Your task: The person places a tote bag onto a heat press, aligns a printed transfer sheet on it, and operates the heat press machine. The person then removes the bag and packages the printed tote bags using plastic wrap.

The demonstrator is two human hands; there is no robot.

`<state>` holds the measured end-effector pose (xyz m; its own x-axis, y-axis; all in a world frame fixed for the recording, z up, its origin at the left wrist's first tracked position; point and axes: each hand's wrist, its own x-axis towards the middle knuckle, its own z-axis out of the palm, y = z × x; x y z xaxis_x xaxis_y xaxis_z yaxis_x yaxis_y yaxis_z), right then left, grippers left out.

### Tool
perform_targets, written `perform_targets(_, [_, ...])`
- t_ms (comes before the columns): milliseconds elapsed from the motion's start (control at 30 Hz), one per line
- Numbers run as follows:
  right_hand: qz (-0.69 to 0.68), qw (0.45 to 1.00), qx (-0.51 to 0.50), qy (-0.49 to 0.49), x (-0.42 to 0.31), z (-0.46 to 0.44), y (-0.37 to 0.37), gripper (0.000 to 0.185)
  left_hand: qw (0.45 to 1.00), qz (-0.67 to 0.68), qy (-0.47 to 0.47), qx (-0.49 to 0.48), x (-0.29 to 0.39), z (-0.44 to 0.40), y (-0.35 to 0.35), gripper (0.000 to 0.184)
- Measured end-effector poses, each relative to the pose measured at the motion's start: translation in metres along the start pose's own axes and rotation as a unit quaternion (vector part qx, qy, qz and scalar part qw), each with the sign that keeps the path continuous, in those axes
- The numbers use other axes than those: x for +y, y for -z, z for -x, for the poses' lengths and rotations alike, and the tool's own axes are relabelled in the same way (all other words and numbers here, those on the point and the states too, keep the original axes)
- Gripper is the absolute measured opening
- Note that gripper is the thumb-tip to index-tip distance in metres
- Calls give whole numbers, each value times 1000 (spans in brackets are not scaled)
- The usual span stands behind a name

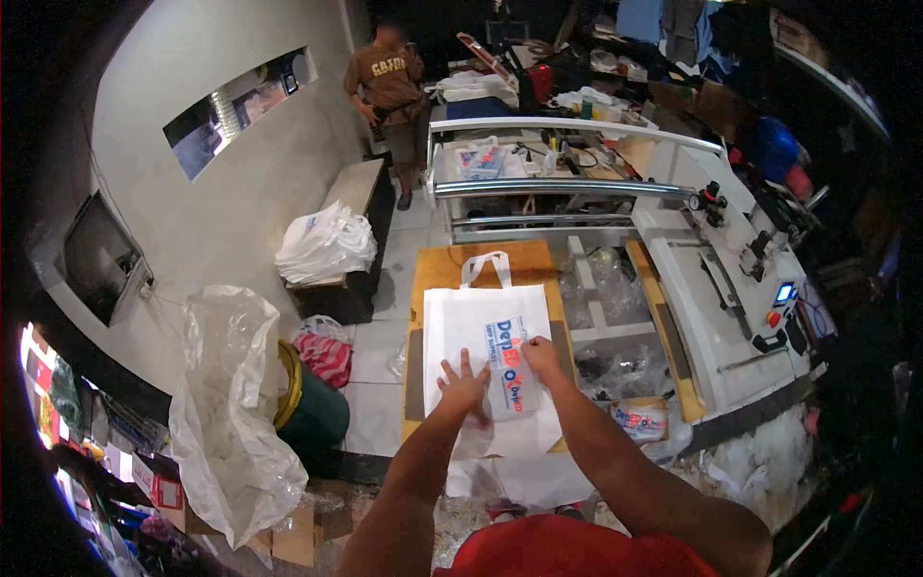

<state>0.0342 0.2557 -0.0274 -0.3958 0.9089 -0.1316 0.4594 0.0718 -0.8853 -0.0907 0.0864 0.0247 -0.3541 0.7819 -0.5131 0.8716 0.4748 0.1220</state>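
Red shirt [577, 550]; left hand [464, 387] splayed on flat bag [454, 322]; right hand [543, 359] at print [507, 370], grip unclear.

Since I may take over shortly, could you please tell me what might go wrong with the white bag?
The white bag might slide or crease if the left hand, spread on it, pushes unevenly. The right hand, by the printed panel, could disturb it. The handle, looped beyond the bag's top, might fold under.
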Motion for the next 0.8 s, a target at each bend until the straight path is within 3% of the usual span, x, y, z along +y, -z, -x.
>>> perform_targets(500, [17, 1000, 14, -1, -2, 1, -2, 28, 1000, 6, -7, -28, 5, 17, 16, 148])
perform_targets(800, [32, 999, 17, -12, 6, -5, -6, 28, 999, 37, -9, 4, 1, 15, 9, 143])
